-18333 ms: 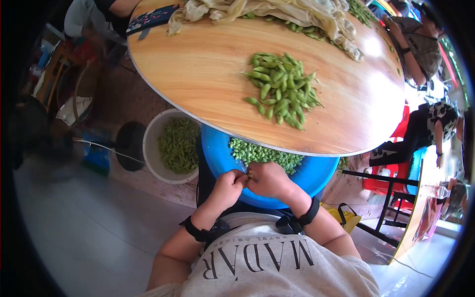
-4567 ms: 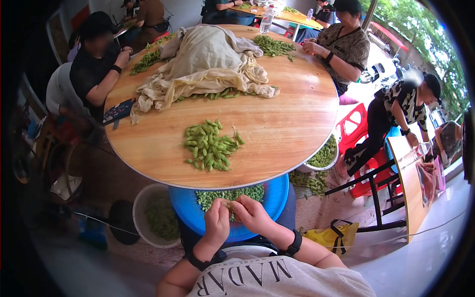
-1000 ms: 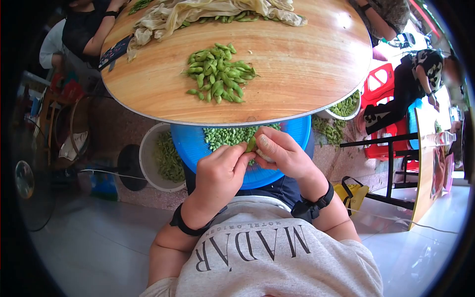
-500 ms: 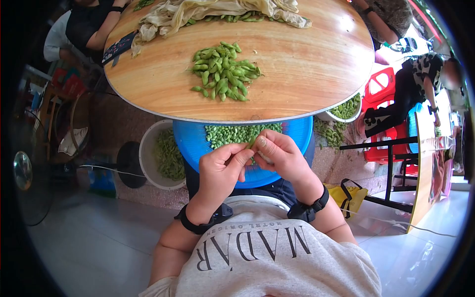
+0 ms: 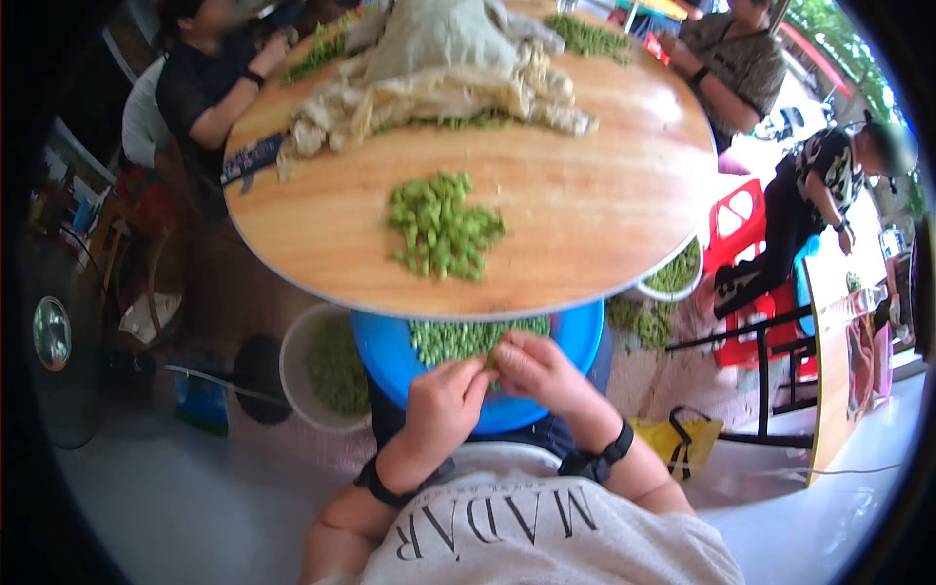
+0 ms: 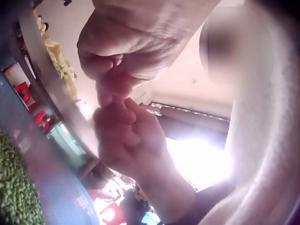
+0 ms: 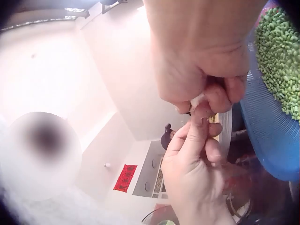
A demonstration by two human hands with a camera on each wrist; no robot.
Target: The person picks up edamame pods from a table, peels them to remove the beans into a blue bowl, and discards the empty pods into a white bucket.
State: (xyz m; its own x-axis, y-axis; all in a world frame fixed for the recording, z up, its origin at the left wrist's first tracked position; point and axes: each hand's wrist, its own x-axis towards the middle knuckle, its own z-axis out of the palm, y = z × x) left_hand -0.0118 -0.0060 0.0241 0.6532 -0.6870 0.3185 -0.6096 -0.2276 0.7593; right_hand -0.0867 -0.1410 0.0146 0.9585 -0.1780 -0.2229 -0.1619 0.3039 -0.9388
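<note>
Over a blue basket [image 5: 380, 363] holding shelled green beans [image 5: 458, 341], both hands meet fingertip to fingertip. The left hand [image 5: 441, 408] pinches one end of a green pod [image 5: 490, 361], and the right hand [image 5: 546, 372] has curled fingers around its other end. In the right wrist view the left hand [image 7: 192, 173] comes up from below toward the right hand [image 7: 201, 61], fingertips together; the pod is mostly hidden there. The left wrist view shows both hands in dim light. A pile of pods [image 5: 444, 226] lies on the round table [image 5: 322, 234] beyond.
A cloth [image 5: 429, 88] covers a mound on the table. A white bucket of pods [image 5: 327, 375] stands left of the basket, another bucket [image 5: 678, 273] beyond it on the right. People sit around the table. A yellow bag [image 5: 673, 441] and red stools [image 5: 736, 229] are at the right.
The head view has tilted up, showing more of the cloth mound and the people. Both hands remain together over the basket, the pod still between their fingers.
</note>
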